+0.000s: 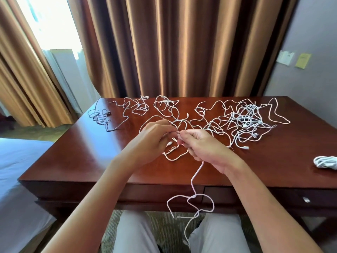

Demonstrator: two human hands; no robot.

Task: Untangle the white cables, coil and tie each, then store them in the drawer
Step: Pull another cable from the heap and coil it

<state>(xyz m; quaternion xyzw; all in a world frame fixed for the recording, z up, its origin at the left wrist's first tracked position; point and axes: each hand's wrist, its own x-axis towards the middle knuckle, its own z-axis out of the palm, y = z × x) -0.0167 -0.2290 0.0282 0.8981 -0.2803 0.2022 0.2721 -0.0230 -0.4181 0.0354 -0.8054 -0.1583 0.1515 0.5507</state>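
Still untangling: both hands, left hand and right hand, are pinching one white cable near the desk's front edge, each grip closed on it, needing its knot teased apart next.

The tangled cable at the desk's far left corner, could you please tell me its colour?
Grey cable, darker than the white ones; head view.

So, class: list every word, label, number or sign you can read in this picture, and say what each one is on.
None can be read.
Yellow note on the wall: too blurred to read.
White wall plate beside it: its marks are too small to read.
White cables and desk: no print visible.
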